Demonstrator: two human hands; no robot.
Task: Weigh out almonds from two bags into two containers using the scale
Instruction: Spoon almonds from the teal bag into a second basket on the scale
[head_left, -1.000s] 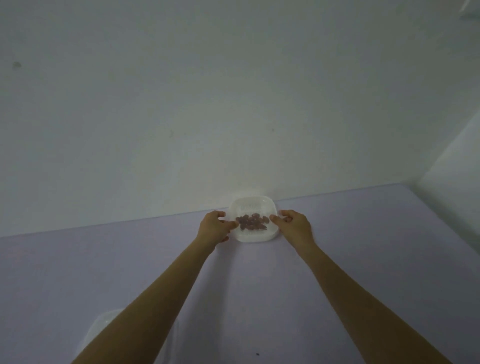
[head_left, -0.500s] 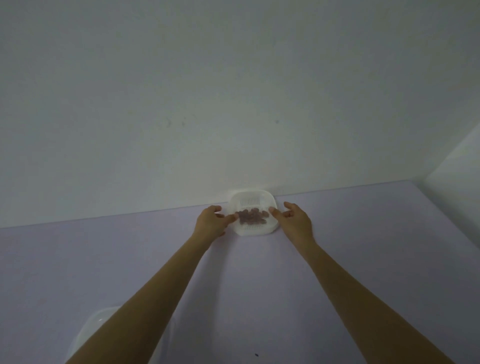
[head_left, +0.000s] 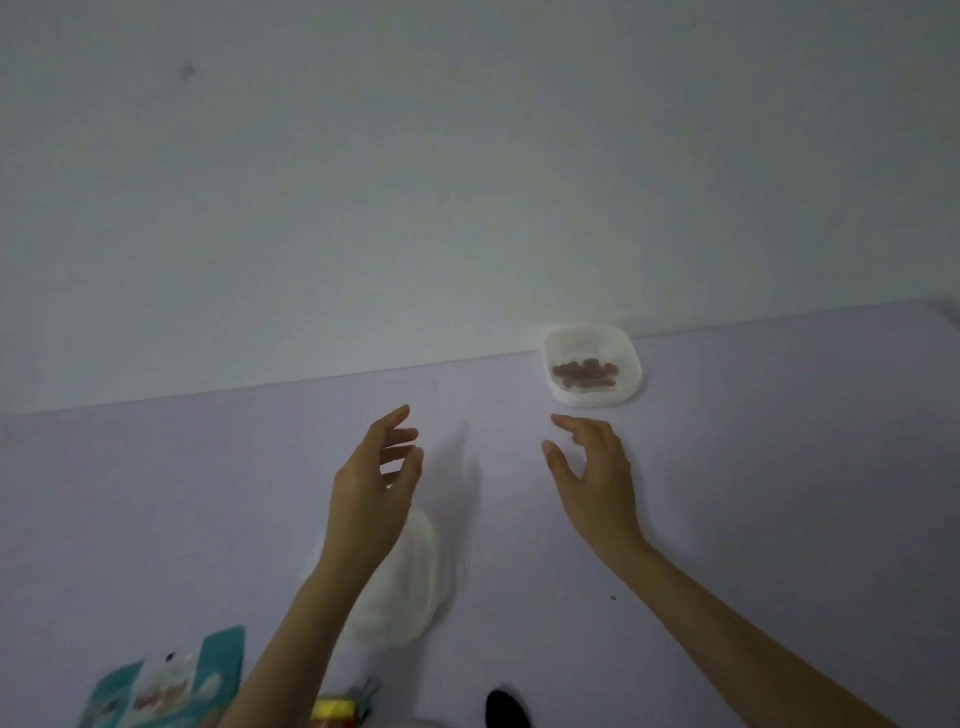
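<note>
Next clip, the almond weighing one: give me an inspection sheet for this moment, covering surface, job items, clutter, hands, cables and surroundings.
Surface: pale lilac table, one small dark speck near the right forearm.
Job's things: white container holding almonds at the far edge by the wall; second white container partly under the left arm, contents hidden; teal bag at bottom left; red-yellow packet at the bottom edge, mostly cut off. Scale not identifiable.
Clutter: dark object at the bottom edge, too cut off to name.
Hands: left hand open, empty; right hand open, empty; both above the table, clear of the almond container.
Cables: nothing seen.
Surroundings: plain white wall with a small dark mark.
</note>
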